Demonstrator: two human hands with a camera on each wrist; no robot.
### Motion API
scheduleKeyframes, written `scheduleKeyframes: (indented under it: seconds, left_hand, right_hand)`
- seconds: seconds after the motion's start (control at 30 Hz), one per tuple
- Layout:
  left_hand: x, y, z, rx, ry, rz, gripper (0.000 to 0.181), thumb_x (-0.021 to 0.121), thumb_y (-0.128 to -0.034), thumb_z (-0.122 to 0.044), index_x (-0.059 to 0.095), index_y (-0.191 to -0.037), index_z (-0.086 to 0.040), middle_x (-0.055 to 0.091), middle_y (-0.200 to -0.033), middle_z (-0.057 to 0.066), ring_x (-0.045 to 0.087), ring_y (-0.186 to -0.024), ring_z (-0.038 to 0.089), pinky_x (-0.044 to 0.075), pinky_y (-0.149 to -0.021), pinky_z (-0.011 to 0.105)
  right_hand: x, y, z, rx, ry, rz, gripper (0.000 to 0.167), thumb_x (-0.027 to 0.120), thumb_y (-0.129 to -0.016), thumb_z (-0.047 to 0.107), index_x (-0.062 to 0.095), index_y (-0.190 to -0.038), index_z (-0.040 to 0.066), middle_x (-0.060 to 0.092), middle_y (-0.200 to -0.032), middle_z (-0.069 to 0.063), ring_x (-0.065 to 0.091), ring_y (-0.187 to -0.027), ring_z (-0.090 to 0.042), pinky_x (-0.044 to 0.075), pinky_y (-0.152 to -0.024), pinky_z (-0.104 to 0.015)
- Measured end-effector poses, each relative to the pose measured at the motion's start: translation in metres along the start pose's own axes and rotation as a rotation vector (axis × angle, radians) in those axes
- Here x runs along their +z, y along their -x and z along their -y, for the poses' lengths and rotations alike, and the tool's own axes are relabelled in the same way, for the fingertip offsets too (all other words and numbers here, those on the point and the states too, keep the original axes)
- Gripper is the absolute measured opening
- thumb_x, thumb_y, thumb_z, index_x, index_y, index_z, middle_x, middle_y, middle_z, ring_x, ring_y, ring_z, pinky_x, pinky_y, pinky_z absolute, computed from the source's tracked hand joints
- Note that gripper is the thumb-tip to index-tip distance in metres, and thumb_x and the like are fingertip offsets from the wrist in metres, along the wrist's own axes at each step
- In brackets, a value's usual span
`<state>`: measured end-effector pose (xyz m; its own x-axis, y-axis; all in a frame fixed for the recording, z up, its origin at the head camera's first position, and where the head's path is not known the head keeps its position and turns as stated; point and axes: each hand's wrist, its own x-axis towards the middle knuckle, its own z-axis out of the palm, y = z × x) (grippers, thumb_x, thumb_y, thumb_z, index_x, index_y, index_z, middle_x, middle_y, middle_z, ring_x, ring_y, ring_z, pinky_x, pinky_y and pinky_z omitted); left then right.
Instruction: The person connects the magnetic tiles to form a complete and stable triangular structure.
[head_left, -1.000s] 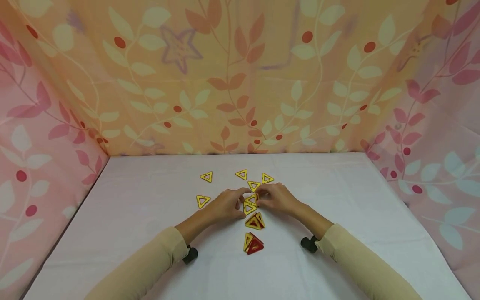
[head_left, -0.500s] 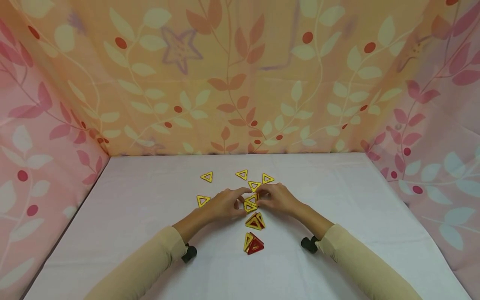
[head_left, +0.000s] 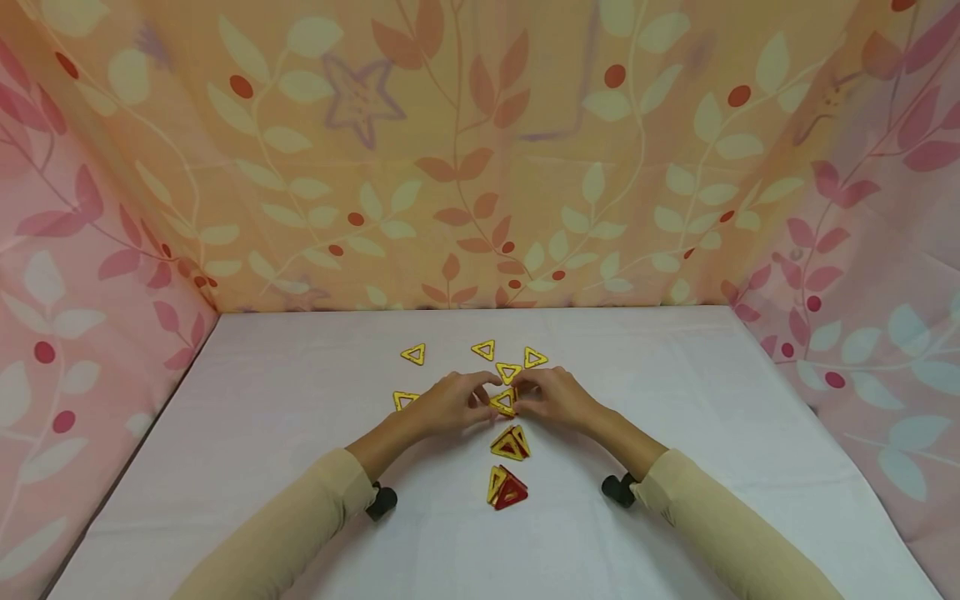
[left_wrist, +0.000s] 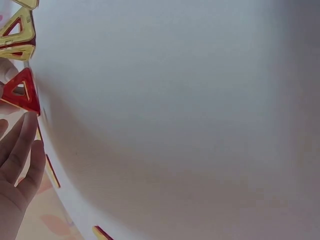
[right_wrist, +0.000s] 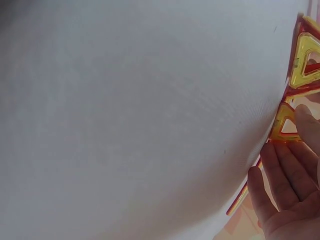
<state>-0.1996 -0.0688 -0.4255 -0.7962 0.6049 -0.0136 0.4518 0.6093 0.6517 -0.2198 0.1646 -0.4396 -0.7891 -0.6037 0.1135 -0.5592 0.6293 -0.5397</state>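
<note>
Several triangular magnetic tiles, yellow and red, lie around two bare hands. In the head view, the left hand [head_left: 456,402] and right hand [head_left: 557,397] face each other around a small cluster of tiles with a yellow triangle tile [head_left: 503,402] on its near side. The left hand's fingers and thumb curl around the cluster's left side; its fingertips meet a standing red triangle tile [left_wrist: 29,97] in the left wrist view. Thumb and fingers of the right hand pinch a yellow triangle tile [right_wrist: 280,131] in the right wrist view. The cluster's far side is hidden.
Two small assembled tile pyramids, one yellow [head_left: 510,445] and one red and yellow [head_left: 512,492], stand nearer the body. Loose yellow triangles [head_left: 413,354] lie flat farther back and to the left. A flowered cloth [head_left: 480,167] walls the white table [head_left: 300,358].
The left thumb has shifted slightly away from the body, and the nearest yellow tile of the cluster, spread out before, is now drawn in against the others. The right hand stays in place.
</note>
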Motion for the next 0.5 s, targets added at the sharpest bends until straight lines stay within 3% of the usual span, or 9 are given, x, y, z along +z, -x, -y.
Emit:
scheduleKeyframes:
  seconds: [0.5]
  left_hand:
    - [0.0019,-0.0099,-0.0022,-0.009,0.033,-0.050,0.033,0.067,-0.0966,-0.021,0.063,-0.126,-0.007,0.072,-0.097,0.002,0.065,-0.086,0.012,0.053,-0.078,0.030]
  right_hand:
    - [-0.0007,-0.0004,-0.0047,-0.030,0.011,0.014,0.034,0.079,-0.085,0.022,0.071,-0.115,0.007,0.073,-0.108,-0.001,0.066,-0.100,-0.015,0.053,-0.091,-0.039]
